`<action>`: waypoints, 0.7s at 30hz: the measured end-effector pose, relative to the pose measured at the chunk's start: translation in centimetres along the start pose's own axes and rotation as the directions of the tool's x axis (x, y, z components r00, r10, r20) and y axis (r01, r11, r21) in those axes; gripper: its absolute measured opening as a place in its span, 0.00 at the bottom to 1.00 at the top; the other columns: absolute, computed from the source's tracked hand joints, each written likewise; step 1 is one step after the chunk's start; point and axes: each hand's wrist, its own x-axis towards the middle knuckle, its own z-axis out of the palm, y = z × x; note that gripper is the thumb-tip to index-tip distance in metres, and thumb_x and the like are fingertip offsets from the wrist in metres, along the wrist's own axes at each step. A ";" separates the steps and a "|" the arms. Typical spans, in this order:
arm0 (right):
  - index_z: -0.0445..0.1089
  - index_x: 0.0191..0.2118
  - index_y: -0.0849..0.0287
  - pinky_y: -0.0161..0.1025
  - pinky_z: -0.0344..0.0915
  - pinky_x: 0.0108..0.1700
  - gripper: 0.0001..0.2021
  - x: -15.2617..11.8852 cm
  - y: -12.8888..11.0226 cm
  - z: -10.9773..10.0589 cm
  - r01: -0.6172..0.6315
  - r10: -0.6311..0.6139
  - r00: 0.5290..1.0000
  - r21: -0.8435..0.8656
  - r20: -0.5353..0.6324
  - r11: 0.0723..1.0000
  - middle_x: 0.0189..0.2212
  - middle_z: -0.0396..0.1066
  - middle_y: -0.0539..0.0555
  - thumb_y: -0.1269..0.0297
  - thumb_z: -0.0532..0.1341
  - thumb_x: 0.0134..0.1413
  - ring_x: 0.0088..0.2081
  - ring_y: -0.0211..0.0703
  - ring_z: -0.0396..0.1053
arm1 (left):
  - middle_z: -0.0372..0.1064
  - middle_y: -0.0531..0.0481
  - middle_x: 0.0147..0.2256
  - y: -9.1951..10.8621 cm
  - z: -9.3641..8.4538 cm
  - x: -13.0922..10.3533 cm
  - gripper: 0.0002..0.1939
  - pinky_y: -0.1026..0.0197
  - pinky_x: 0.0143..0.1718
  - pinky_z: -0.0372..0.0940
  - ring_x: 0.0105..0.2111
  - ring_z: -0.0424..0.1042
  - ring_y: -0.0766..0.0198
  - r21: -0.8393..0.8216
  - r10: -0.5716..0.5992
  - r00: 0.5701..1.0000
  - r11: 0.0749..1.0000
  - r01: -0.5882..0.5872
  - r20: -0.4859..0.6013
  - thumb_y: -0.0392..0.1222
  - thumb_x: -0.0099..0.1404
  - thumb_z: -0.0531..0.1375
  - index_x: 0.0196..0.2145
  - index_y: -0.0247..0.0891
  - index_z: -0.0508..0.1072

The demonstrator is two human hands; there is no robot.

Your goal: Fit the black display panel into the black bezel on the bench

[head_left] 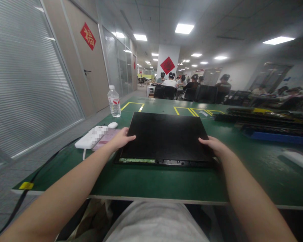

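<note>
A flat black panel [166,137] lies on or just above the green table [151,186], a green circuit strip [137,161] along its near edge at the left. My left hand [122,137] grips the panel's left side, the thumb on top and the other fingers mostly hidden at the edge. On the right side my right hand [213,144] holds it the same way, its fingers out of sight below the edge.
Left of the panel are a pink phone-like item [104,139], a white device [88,138], a white mouse-like object [112,125] and a water bottle [114,102]. Dark strips [257,117], a blue strip [280,137] and a white bar [299,159] lie right. People sit beyond.
</note>
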 end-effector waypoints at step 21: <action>0.75 0.37 0.59 0.38 0.74 0.33 0.08 -0.3 -1.2 0.3 0.173 -0.164 0.984 0.168 -0.061 0.971 0.28 0.78 0.55 0.74 0.66 0.48 0.30 0.45 0.77 | 0.82 0.46 0.40 3.2 -0.2 -0.7 0.30 0.52 0.41 0.73 0.40 0.80 0.49 -0.128 -0.038 0.985 0.992 0.017 -0.166 0.41 0.38 0.76 0.43 0.39 0.78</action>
